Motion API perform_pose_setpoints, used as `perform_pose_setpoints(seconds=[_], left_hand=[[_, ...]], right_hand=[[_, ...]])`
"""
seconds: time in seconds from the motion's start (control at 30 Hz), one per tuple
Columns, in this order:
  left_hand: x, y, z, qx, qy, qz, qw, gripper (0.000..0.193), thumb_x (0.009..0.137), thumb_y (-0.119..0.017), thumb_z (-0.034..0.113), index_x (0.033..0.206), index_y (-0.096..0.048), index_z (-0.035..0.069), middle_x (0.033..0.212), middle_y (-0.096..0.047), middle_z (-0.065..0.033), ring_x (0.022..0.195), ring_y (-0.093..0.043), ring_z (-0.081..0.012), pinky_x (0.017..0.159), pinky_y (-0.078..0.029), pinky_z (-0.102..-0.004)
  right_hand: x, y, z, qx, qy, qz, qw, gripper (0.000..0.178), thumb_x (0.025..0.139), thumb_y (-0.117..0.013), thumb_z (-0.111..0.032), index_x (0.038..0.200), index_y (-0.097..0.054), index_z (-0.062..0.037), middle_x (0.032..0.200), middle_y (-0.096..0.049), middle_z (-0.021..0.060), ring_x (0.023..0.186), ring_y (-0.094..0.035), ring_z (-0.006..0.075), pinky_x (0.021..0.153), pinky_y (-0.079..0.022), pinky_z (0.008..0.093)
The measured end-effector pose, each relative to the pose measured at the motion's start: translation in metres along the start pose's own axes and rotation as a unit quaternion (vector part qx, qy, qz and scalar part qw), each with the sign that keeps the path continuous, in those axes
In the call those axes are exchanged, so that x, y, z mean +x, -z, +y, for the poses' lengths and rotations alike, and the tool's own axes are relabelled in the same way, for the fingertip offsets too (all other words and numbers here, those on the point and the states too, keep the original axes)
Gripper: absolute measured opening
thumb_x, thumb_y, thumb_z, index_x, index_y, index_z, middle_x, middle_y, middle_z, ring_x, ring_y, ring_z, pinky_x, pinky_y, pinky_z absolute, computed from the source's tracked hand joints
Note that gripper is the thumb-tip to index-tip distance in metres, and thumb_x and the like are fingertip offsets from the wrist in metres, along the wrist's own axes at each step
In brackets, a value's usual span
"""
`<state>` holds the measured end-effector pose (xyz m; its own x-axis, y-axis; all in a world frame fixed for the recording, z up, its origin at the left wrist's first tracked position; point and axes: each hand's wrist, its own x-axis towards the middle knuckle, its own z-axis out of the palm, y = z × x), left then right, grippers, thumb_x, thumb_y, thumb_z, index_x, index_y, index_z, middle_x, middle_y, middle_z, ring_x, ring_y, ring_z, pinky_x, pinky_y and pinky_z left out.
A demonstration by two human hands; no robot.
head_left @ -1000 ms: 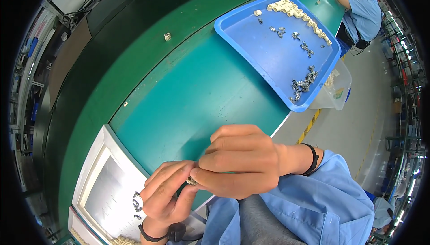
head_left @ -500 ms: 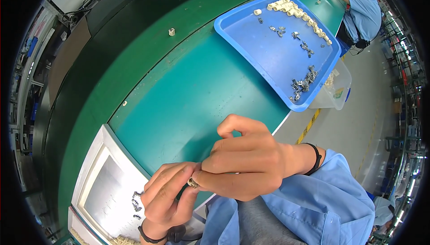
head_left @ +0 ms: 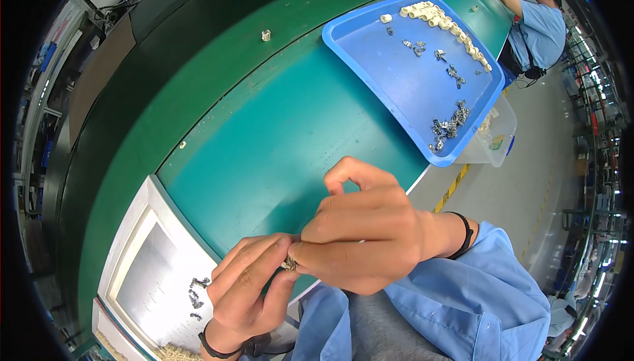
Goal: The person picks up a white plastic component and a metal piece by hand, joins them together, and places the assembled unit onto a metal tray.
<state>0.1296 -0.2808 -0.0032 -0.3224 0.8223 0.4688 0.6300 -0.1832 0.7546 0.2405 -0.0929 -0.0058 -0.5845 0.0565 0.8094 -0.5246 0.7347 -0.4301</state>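
The left hand [head_left: 247, 285] pinches a small part [head_left: 289, 264] between thumb and forefinger, its other fingers curled. The right hand [head_left: 366, 235] comes at the part from the right, thumb and forefinger closed on it as far as the overlap lets me judge; its forefinger knuckles stand raised on the far side. The part, metallic with pale patches, is therefore right between the two hands, at the left hand's right side and the right hand's left tip. It is too covered to tell its long axis. Both hands are above the near edge of the green surface [head_left: 284, 143].

Just left of the left hand, dark clips [head_left: 195, 301] lie on a white frame [head_left: 173, 212]; that hand is the nearer to them. Far and to the right, well apart from both hands but nearer the right, a blue tray [head_left: 376, 51] holds cream sleeves [head_left: 432, 15] along its far and right sides and metal pieces [head_left: 452, 122] near its right corner.
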Motion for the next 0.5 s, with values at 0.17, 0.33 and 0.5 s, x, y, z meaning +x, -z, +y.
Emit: perform_pose_setpoints(seconds=[0.17,0.33,0.5], left_hand=[[0.002,0.000,0.003,-0.057,0.020,0.019,0.998,0.043,0.081,-0.082,0.000,0.120,-0.067,-0.011,0.102,-0.074,-0.0235,0.086,-0.074,-0.0349,0.075,-0.060,-0.0398],[-0.001,0.004,0.000,-0.058,0.022,0.011,0.998,0.044,0.080,-0.084,0.001,0.119,-0.067,-0.010,0.104,-0.074,-0.0229,0.088,-0.074,-0.0342,0.077,-0.060,-0.0402],[-0.002,0.006,0.000,-0.094,0.026,0.005,0.995,0.042,0.082,-0.082,-0.001,0.120,-0.067,-0.009,0.104,-0.075,-0.0232,0.091,-0.075,-0.0342,0.077,-0.060,-0.0395]], right_hand=[[-0.003,0.002,-0.003,0.085,-0.080,0.018,0.993,0.013,0.077,-0.079,-0.001,0.090,-0.076,-0.0019,0.076,-0.071,0.0039,0.056,-0.057,0.0143,0.065,-0.037,0.0338],[-0.004,0.001,-0.007,0.133,-0.133,0.007,0.982,0.014,0.078,-0.080,-0.001,0.092,-0.077,0.0001,0.075,-0.072,0.0052,0.058,-0.059,0.0154,0.067,-0.039,0.0345],[-0.002,0.003,-0.010,0.132,-0.123,0.021,0.983,0.014,0.078,-0.081,-0.002,0.091,-0.076,0.0002,0.075,-0.071,0.0057,0.058,-0.060,0.0158,0.069,-0.041,0.0357]])
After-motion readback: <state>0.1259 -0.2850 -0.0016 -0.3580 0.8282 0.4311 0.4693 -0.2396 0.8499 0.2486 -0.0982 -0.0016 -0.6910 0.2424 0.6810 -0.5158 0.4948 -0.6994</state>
